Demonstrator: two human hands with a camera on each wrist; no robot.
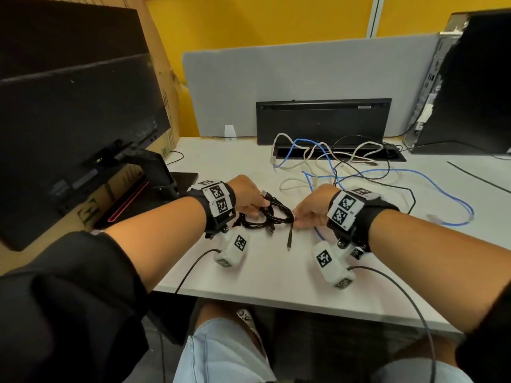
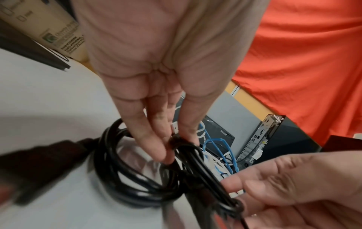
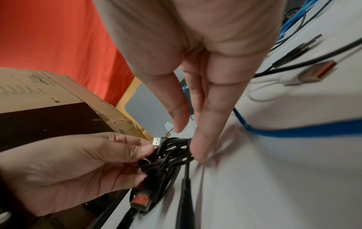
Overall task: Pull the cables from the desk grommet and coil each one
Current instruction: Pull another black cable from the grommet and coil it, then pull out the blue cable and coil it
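Note:
A black cable coil (image 1: 276,208) hangs just above the white desk (image 1: 276,272) between both hands. My left hand (image 1: 261,207) grips its left side, fingers and thumb pinching the loops (image 2: 176,147) next to a silver USB plug (image 3: 156,141). At the coil's right end (image 2: 233,206), my right hand (image 1: 297,218) pinches the strands, and one loose black end (image 1: 289,241) dangles down from there. Behind the hands, a blue cable (image 1: 442,189), a white cable (image 1: 293,183) and thin black cables lie tangled, running into the desk grommet slot (image 1: 340,155).
A monitor (image 1: 77,120) on its stand fills the left, with a cardboard box (image 1: 166,87) behind it. A PC tower (image 1: 470,87) stands at back right. A grey partition (image 1: 304,73) and a flat black unit (image 1: 323,120) close off the back.

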